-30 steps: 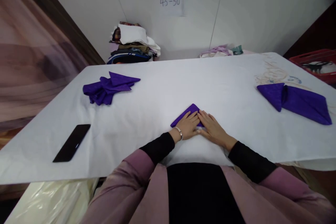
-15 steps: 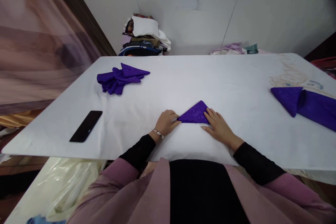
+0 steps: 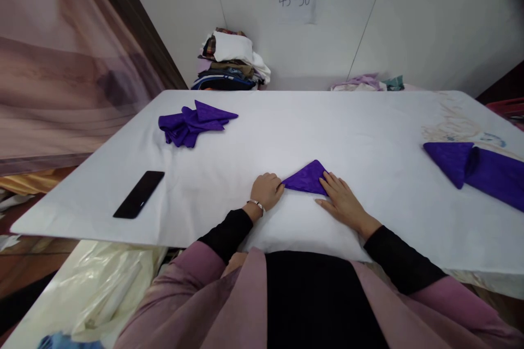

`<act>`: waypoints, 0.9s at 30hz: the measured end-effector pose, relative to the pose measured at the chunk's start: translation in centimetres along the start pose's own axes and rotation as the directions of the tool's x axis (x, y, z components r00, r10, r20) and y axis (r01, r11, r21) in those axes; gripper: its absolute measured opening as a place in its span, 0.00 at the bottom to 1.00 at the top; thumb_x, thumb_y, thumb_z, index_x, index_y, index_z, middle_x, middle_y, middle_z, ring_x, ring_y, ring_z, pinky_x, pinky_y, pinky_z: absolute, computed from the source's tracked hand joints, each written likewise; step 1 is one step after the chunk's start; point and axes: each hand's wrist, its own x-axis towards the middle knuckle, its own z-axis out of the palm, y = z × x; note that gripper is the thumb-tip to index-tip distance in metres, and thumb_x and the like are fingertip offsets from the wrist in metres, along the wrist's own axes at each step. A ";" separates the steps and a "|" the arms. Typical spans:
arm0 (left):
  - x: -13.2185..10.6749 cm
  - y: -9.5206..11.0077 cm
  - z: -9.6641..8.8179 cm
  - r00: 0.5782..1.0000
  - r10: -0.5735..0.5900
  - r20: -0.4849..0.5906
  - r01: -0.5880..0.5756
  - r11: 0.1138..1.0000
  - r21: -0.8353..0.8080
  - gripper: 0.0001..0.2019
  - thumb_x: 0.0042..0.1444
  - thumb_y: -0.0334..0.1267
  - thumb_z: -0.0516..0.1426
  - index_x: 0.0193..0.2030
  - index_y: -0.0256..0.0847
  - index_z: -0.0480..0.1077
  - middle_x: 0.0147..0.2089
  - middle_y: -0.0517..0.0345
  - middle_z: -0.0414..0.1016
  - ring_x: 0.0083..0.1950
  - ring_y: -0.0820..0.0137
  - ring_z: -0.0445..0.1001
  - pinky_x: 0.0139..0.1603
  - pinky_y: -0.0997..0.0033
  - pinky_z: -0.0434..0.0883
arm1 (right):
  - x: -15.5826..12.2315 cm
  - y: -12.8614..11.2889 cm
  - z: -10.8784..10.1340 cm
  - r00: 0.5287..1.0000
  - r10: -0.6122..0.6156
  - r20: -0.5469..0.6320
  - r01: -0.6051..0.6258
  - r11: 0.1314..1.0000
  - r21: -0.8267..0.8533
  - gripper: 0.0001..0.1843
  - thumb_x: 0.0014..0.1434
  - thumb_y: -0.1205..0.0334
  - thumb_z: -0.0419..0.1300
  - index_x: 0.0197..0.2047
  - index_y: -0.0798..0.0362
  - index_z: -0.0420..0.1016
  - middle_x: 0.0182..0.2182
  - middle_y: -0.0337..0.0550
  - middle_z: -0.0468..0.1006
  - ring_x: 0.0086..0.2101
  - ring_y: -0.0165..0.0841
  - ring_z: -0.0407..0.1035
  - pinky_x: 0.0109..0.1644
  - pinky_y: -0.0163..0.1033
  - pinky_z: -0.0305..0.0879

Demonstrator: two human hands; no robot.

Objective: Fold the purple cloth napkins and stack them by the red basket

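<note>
A small purple fabric triangle [image 3: 306,179] lies flat on the white-covered table in front of me, its peak pointing away. At its left corner, my left hand [image 3: 267,191] pinches the cloth between thumb and curled fingers. My right hand [image 3: 340,198] rests over the right end of the triangle, fingers stretched out flat on the cloth and thumb apart on the table. That right corner is hidden under the fingers. A bunched stack of purple fabric pieces [image 3: 186,126] sits at the far left. More purple fabric [image 3: 497,175], with a folded triangular end, lies at the right.
A black phone [image 3: 139,194] lies on the left of the white table [image 3: 286,131]. Behind the table stands a pile of folded clothes [image 3: 231,62], with crumpled lilac cloth [image 3: 360,83] farther right. Sheer curtains [image 3: 69,76] hang at the left. Clear plastic [image 3: 118,289] covers a lower surface.
My left hand has closed more tightly on the triangle's left corner, its thumb now tucked in. The right hand stays on the right end. The whole view has shifted slightly.
</note>
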 end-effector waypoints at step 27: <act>-0.8 -2.1 -1.2 0.999 -0.018 -0.027 0.018 1.000 0.004 0.09 0.58 0.29 0.50 0.37 0.41 0.70 0.38 0.55 0.74 0.41 0.67 0.70 0.41 0.67 0.67 | -0.1 0.0 0.1 1.000 -0.013 -0.011 0.013 1.000 -0.016 0.36 0.63 0.42 0.43 0.67 0.56 0.49 0.66 0.54 0.49 0.65 0.44 0.40 0.65 0.54 0.47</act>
